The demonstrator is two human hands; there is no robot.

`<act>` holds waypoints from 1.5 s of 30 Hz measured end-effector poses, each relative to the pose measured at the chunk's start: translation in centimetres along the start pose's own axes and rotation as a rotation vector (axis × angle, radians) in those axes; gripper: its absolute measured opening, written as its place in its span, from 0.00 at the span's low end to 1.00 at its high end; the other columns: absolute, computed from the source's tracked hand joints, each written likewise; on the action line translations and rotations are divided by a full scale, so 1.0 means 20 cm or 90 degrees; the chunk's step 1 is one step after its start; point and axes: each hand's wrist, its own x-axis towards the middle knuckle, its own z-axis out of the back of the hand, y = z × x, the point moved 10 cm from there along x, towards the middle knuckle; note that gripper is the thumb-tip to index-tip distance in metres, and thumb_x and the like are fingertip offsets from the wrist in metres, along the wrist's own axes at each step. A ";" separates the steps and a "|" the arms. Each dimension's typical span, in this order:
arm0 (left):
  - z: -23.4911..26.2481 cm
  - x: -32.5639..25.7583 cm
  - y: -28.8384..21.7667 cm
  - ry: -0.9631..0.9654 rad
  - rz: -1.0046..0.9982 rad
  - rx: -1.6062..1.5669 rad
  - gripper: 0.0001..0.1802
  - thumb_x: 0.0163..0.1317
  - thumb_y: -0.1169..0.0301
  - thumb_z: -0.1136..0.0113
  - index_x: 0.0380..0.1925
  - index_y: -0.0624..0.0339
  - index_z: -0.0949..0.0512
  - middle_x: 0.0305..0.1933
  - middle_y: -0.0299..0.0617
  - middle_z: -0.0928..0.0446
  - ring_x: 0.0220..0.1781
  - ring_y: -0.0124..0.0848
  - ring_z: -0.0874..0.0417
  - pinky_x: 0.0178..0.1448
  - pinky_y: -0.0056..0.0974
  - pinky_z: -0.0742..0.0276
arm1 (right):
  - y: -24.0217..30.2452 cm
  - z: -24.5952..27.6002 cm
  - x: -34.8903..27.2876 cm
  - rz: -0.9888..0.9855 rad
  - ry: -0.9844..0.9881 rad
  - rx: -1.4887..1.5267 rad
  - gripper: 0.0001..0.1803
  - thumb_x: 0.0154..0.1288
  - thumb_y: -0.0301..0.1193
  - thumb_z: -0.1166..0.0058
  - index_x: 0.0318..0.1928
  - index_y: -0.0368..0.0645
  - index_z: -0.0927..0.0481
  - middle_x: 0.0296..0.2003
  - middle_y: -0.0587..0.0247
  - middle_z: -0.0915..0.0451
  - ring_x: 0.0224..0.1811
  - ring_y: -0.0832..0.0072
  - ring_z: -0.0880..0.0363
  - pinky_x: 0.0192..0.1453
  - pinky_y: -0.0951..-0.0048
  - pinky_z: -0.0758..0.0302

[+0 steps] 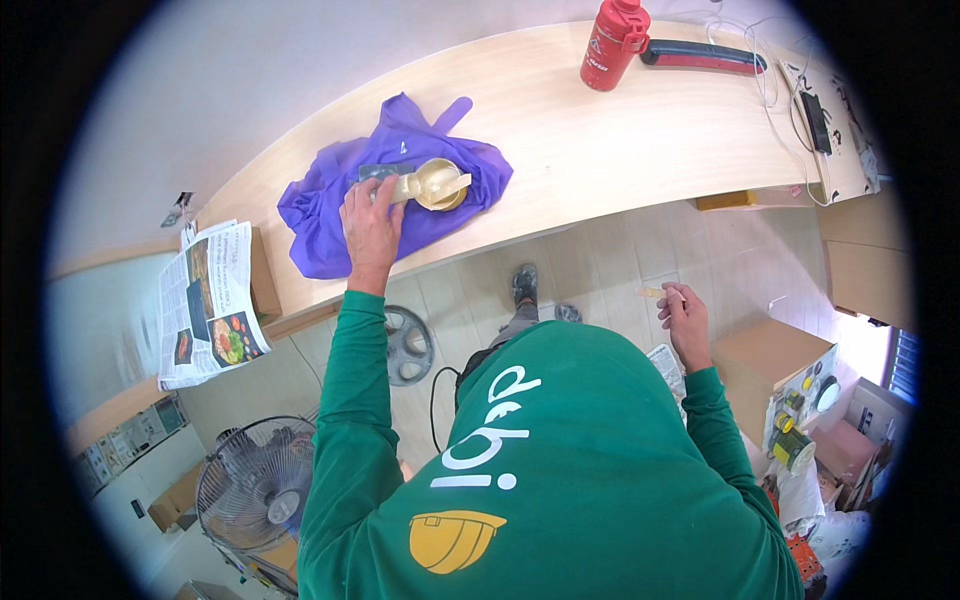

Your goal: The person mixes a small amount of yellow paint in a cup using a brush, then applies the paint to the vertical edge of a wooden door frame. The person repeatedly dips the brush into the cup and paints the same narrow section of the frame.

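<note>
From the head view, my only one, I judge the step in hand to be handling pale material at a small round cup (441, 184) with a beige inside, which sits on a crumpled purple cloth (330, 220) on the desk (545, 140). A flat pale strip (455, 187) lies across the cup's mouth. My left hand (372, 222) is closed around a pale piece (407, 187) whose far end meets the cup; I cannot tell whether the two are joined. My right hand (684, 318) is well apart from it, off the desk edge above the floor, pinching a thin tan stick (652, 293) between narrowed fingers.

The next move, as I see it, calls for a level, steady left hand: a tug on the cloth's loose folds could tip the cup. Bringing the stick to the cup would mean lifting it over the desk edge.

Around me, a red bottle (608, 48) and a long black-and-red tool (703, 57) stand and lie at the far right, with white cables (765, 85) beside them. Newspaper (212, 305) hangs at the left end, and a fan (255, 485) sits below, clear of the hands.
</note>
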 end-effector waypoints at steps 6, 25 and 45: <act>0.06 -0.03 0.03 -0.061 0.066 -0.189 0.28 0.60 0.69 0.21 0.62 0.49 0.14 0.61 0.46 0.16 0.65 0.49 0.19 0.70 0.53 0.26 | 0.10 -0.04 -0.01 0.051 -0.010 0.029 0.16 0.82 0.32 0.43 0.61 0.33 0.19 0.39 0.54 0.11 0.36 0.77 0.13 0.37 0.75 0.17; 0.40 0.01 -0.77 -0.135 -0.027 -0.443 0.28 0.56 0.73 0.18 0.59 0.54 0.12 0.57 0.44 0.15 0.62 0.46 0.18 0.70 0.48 0.24 | 1.89 -0.56 -0.55 0.739 0.064 -0.290 0.08 0.73 0.27 0.33 0.48 0.38 0.15 0.38 0.56 0.12 0.39 0.60 0.10 0.44 0.64 0.15; 0.23 0.04 -1.10 0.007 -0.170 -0.556 0.31 0.51 0.77 0.20 0.60 0.53 0.13 0.57 0.43 0.16 0.63 0.45 0.19 0.68 0.48 0.24 | 1.70 -0.54 -0.58 0.715 -0.047 -0.452 0.10 0.66 0.27 0.33 0.47 0.41 0.16 0.34 0.58 0.14 0.38 0.59 0.11 0.39 0.58 0.15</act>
